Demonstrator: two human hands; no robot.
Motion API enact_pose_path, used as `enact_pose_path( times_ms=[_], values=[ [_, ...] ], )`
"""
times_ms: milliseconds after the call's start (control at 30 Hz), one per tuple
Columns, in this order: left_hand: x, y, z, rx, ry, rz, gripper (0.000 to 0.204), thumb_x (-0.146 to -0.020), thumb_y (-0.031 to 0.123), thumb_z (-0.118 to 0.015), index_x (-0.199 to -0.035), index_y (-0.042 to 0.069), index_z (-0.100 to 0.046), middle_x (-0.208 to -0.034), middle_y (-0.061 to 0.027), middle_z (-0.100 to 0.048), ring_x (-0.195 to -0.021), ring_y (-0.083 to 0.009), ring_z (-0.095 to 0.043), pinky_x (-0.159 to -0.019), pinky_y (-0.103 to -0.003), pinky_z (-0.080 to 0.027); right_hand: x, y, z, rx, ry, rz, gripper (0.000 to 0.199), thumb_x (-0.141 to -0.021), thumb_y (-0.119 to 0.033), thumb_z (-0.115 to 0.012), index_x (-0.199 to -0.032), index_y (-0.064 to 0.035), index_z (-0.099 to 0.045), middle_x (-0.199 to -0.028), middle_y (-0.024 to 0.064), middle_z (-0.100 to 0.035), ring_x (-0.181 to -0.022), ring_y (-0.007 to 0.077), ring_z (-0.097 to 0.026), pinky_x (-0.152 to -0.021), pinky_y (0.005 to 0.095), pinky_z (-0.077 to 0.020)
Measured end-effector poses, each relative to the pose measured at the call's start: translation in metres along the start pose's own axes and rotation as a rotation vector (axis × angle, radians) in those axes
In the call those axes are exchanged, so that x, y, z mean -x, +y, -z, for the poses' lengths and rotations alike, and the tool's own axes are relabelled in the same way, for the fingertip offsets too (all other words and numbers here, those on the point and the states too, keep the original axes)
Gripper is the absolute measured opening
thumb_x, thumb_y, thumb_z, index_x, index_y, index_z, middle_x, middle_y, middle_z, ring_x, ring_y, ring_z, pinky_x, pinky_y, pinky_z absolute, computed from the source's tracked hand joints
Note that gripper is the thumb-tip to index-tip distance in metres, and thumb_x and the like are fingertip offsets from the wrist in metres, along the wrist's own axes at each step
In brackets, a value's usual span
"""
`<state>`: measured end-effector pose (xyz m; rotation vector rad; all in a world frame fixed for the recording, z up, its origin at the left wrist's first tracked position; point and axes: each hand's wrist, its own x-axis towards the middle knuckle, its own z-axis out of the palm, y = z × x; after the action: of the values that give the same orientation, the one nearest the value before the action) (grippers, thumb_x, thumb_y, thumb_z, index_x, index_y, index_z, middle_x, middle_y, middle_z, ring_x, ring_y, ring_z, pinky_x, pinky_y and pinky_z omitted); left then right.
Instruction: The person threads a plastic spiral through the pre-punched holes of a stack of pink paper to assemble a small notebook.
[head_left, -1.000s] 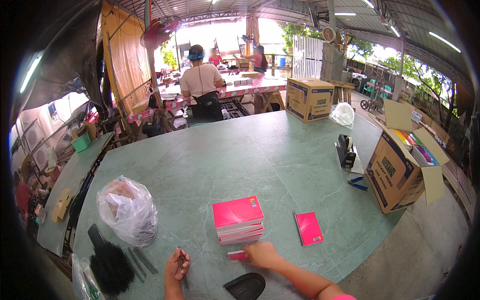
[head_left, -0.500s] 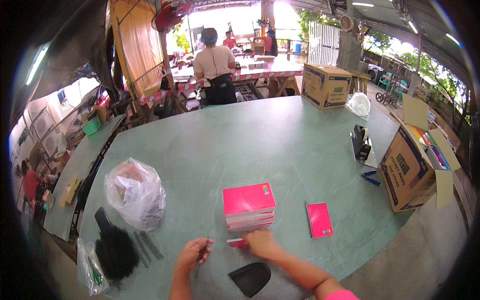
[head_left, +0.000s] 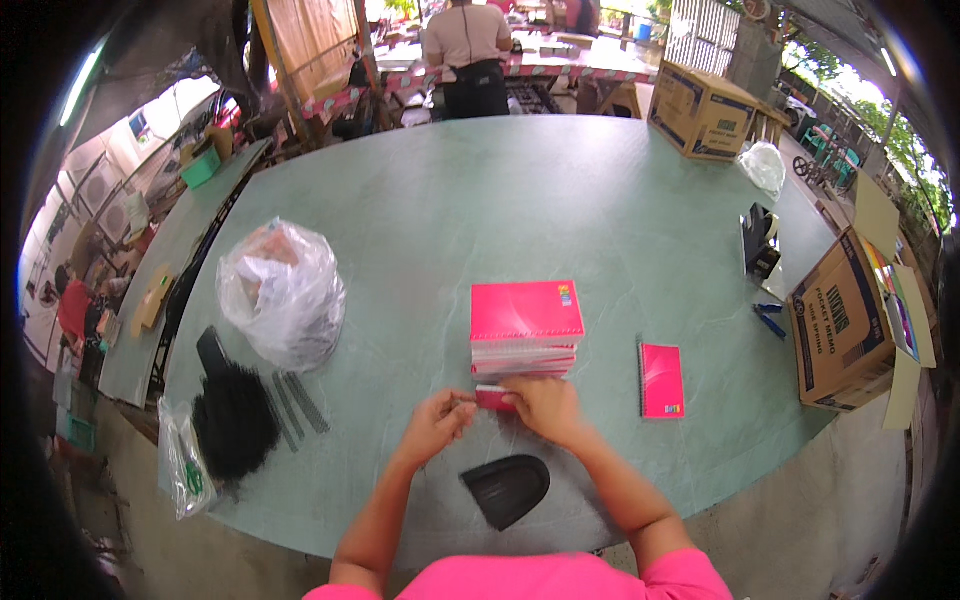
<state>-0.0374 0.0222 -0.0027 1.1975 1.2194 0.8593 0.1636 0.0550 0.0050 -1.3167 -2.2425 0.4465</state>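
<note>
A stack of pink spiral notebooks (head_left: 526, 325) lies on the green table (head_left: 560, 200). Just in front of it, both hands meet on a small pink object (head_left: 493, 398). My right hand (head_left: 545, 408) covers its right end, touching the foot of the stack. My left hand (head_left: 438, 422) pinches its left end with the fingertips. A single pink notebook (head_left: 661, 379) lies flat to the right of the stack. A black wedge-shaped object (head_left: 507, 488) rests near the table's front edge, between my forearms.
A clear plastic bag (head_left: 283, 292) with contents, a black bundle (head_left: 233, 418) and grey strips (head_left: 296, 404) lie at left. Open cardboard boxes stand at right (head_left: 845, 325) and far right (head_left: 700, 97). A black device (head_left: 758, 240) and blue pens (head_left: 769, 318) lie between. A person (head_left: 467, 50) stands beyond the table.
My left hand has moved right and joined the right hand on the small pink object. The view has tilted down and closer to the table.
</note>
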Motion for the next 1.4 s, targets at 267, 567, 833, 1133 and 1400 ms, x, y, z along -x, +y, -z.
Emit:
enact_pose_path(
  times_ms=[267,567,833,1133,1400],
  values=[
    [0.007,0.004,-0.008,-0.127,0.118,-0.155,0.018,-0.087,0.018,-0.058,-0.092,0.000,-0.060,-0.065,0.0004,-0.057,-0.058,-0.0047,-0.049,-0.051,-0.021,-0.038,-0.002,-0.006,0.009,-0.012,-0.117,-0.054,0.018,-0.079,-0.021,-0.058,-0.095,-0.0165,-0.064,-0.078,0.0107,-0.064,-0.073,0.0293,-0.063,-0.061,0.0419,-0.0477],
    [0.012,0.008,-0.009,-0.291,0.156,-0.119,0.028,-0.089,0.027,-0.053,-0.089,-0.001,-0.060,-0.061,-0.0037,-0.058,-0.052,-0.0067,-0.050,-0.048,-0.023,-0.040,0.000,-0.008,0.013,-0.037,-0.156,-0.038,0.023,-0.079,-0.019,-0.057,-0.102,-0.0205,-0.063,-0.081,0.0117,-0.064,-0.075,0.0301,-0.062,-0.063,0.0421,-0.0482],
    [0.007,0.015,-0.012,-0.141,0.138,0.045,0.027,-0.092,0.023,-0.046,-0.084,0.000,-0.059,-0.061,-0.0047,-0.057,-0.043,-0.0095,-0.051,-0.038,-0.025,-0.039,0.003,-0.015,0.016,0.023,-0.179,-0.024,0.028,-0.082,-0.019,-0.054,-0.109,-0.0206,-0.059,-0.082,0.0118,-0.064,-0.075,0.0324,-0.061,-0.065,0.0432,-0.0479],
    [0.001,0.006,-0.011,-0.381,0.300,-0.295,0.018,-0.087,0.019,-0.055,-0.089,0.002,-0.061,-0.062,-0.0037,-0.057,-0.047,-0.0086,-0.052,-0.040,-0.025,-0.040,0.004,-0.014,0.003,0.085,-0.157,0.056,0.028,-0.075,-0.012,-0.054,-0.103,-0.0118,-0.055,-0.077,0.0128,-0.062,-0.071,0.0325,-0.061,-0.059,0.0452,-0.0476],
    [0.010,0.012,-0.015,-0.329,0.259,-0.276,0.020,-0.085,0.019,-0.059,-0.087,-0.001,-0.060,-0.060,-0.0057,-0.056,-0.046,-0.0121,-0.051,-0.043,-0.027,-0.041,0.002,-0.021,-0.008,-0.009,-0.084,0.124,0.020,-0.079,-0.017,-0.054,-0.098,-0.0131,-0.059,-0.077,0.0101,-0.063,-0.069,0.0297,-0.062,-0.057,0.0416,-0.0471]
  ],
)
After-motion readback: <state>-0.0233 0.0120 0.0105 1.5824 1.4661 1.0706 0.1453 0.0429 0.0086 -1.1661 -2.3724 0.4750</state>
